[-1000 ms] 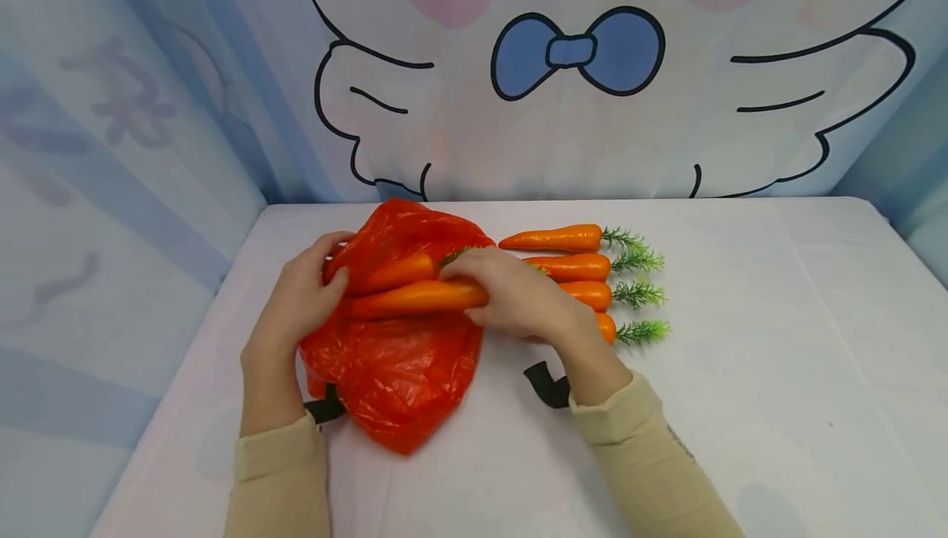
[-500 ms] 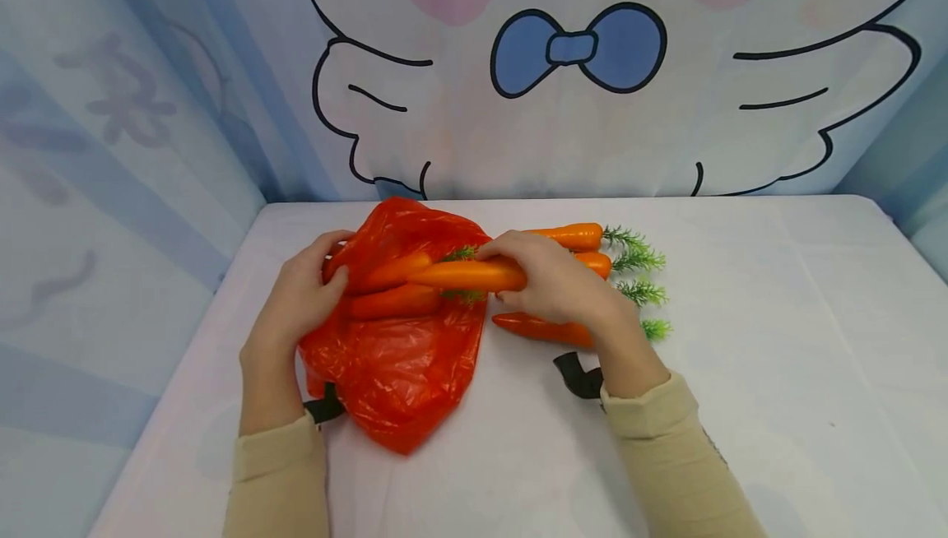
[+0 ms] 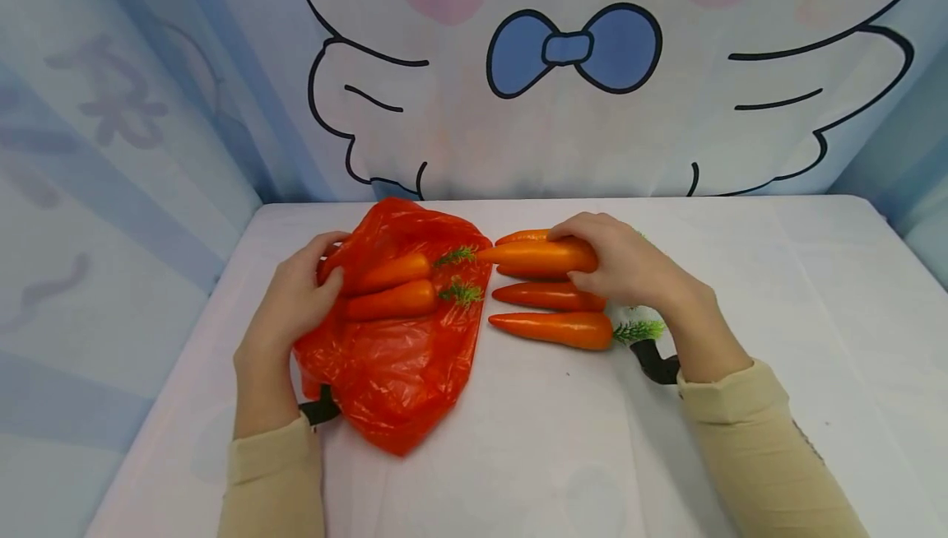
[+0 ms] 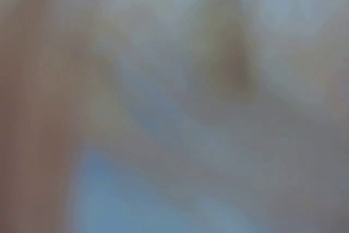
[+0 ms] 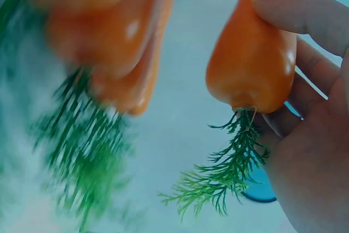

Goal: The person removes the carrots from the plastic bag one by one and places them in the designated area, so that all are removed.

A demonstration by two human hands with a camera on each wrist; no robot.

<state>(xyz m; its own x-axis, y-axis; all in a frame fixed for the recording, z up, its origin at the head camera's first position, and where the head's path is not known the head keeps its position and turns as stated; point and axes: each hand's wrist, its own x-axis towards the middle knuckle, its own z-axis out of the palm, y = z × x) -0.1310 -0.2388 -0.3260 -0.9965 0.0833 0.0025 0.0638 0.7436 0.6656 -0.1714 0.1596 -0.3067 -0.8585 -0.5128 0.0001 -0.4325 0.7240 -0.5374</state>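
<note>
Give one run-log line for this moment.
left hand: holds red bag | right hand: holds carrot | two carrots: in/on bag unclear | table: four carrots

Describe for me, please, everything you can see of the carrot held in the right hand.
The carrot is bright orange, smooth and glossy, plastic-like in look, with a rounded thick end narrowing to a slim tip. Feathery green fronds hang from the thick end. The right hand grips it near that end. In the head view it points crosswise, tip left toward the red bag, partly hiding other carrots; whether the tip touches the bag I cannot tell.
</note>
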